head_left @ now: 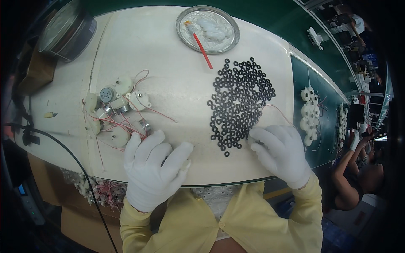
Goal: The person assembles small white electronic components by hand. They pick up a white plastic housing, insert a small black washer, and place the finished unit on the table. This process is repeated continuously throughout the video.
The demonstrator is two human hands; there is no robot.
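Note:
My left hand (154,168), in a white glove, is over the near side of a pile of small motors with white plastic housings (116,137) and thin red wires. Its fingers are spread; a small pale edge shows by the thumb, too little to name. My right hand (282,154), also gloved in white, rests at the near right edge of many small black rings (240,101) spread on the white table (181,101). Its fingers are curled, their tips bent toward the rings. A thin wire (278,109) loops out from beside this hand; whatever the fingers hold is hidden.
A round metal tray (179,31) with white grease and a red-handled brush (202,50) stands at the far side. Far left is a round tin (69,33). White housings (310,114) line the green belt at right. A black cable (69,149) crosses the left; another person (350,185) sits far right.

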